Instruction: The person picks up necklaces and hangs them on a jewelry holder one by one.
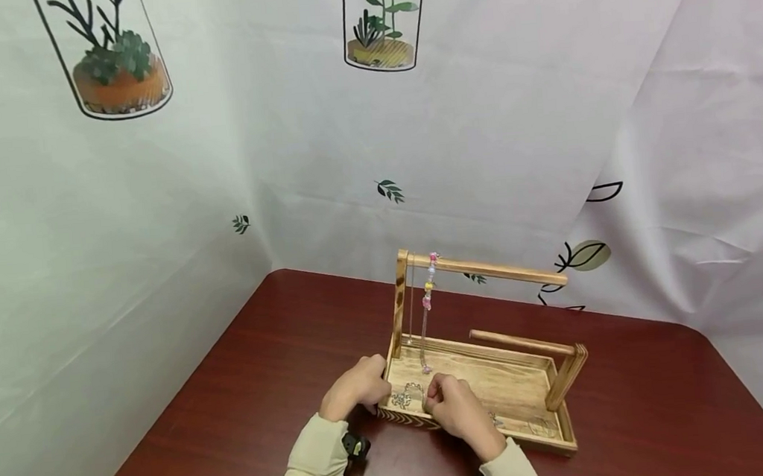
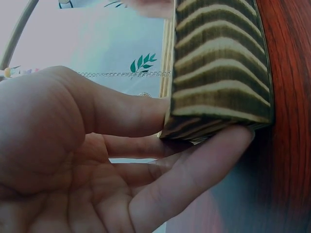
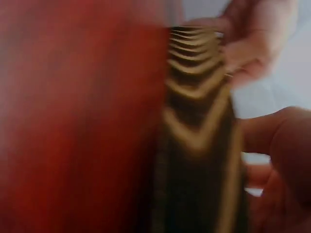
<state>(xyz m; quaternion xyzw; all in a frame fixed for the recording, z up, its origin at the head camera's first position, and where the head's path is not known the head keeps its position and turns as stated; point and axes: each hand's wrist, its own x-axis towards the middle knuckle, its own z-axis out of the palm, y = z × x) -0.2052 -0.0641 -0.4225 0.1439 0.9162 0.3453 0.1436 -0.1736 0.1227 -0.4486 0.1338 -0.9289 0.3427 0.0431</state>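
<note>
Apparently, arrangement is partway complete: a beaded necklace (image 1: 429, 287) and a thin chain (image 1: 410, 299) hang from the upper bar (image 1: 491, 269), while silver jewelry (image 1: 401, 399) lies in the wooden tray (image 1: 507, 381) on the tabletop (image 1: 283, 358). My left hand (image 1: 359, 383) grips the tray's left end; my right hand (image 1: 455, 408) bends beside the jewelry, its hold indeterminable.

Curled fingers hide whatever the right hand (image 1: 455, 409) may pinch. The left hand (image 1: 362, 383) covers the wooden tray's (image 1: 510, 381) end beside it. Between the hands, silvery jewellery (image 1: 402, 399) is too small to identify. Behind both hands, the sleeves (image 1: 313, 460) run off the bottom edge. The right wrist view is blurred.
</note>
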